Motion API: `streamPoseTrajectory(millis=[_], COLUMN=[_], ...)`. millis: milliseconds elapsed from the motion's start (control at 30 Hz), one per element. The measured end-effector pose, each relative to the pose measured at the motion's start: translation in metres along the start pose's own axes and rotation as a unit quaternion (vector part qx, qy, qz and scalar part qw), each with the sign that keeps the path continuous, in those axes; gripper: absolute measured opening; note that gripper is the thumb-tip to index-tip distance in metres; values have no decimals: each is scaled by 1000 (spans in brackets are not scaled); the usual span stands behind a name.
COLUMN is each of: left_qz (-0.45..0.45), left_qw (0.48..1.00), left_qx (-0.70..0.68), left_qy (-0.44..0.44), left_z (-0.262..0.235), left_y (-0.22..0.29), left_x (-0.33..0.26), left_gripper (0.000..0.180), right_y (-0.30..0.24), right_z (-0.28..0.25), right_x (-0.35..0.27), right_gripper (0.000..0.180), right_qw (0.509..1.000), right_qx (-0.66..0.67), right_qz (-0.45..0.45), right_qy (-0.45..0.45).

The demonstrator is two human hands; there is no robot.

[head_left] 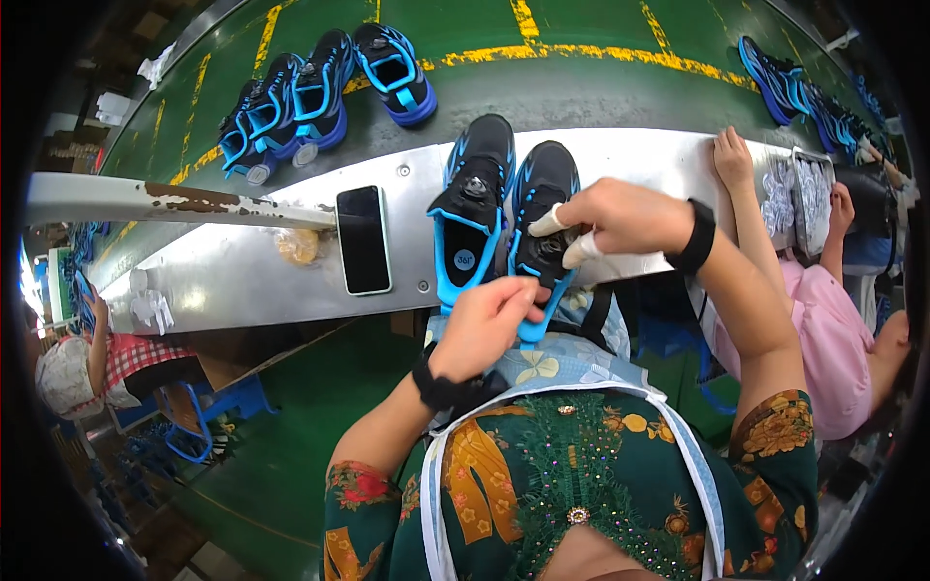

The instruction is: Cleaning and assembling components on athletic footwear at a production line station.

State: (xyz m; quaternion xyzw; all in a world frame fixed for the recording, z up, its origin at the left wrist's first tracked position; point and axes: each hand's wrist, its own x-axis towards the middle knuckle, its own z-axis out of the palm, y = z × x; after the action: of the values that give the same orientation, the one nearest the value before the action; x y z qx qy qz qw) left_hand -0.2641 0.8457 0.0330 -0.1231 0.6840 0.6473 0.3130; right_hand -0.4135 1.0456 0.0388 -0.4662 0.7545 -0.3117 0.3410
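Note:
Two black sneakers with bright blue trim are side by side at the near edge of the metal bench. The left sneaker (475, 194) shows its round dial and a round label on the insole. My right hand (625, 225), with pale finger cots on thumb and forefinger, grips the upper of the right sneaker (545, 179) around its tongue. At that shoe's heel opening, my left hand (487, 324) is closed with its fingers curled in; what they pinch is hidden. Both wrists wear black bands.
A phone (363, 240) lies on the metal bench (223, 290), left of the sneakers. A worn white metal bar (174, 201) crosses above it. More sneakers (320, 87) stand on the green belt beyond. At right, a person's arm (741, 174) rests near a tray (812, 203) of small clear packets.

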Motion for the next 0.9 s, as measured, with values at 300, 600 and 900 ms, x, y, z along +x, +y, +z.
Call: streamPoseTrajectory(millis=[300, 600, 900], left_qz=[172, 76, 19], left_qw=[885, 964, 976], left_qx=[226, -48, -149], left_qy=[370, 249, 156], left_z=[-62, -49, -32], left_y=[-49, -14, -17], left_x=[36, 9, 31], left_gripper=[18, 28, 29], right_y=[-6, -35, -11], right_z=[4, -10, 29], right_x=[94, 108, 58], right_gripper=[65, 53, 39], right_qw=[991, 960, 979], right_qx=[-93, -254, -143], right_qz=[-99, -50, -39], right_qy=[13, -109, 140])
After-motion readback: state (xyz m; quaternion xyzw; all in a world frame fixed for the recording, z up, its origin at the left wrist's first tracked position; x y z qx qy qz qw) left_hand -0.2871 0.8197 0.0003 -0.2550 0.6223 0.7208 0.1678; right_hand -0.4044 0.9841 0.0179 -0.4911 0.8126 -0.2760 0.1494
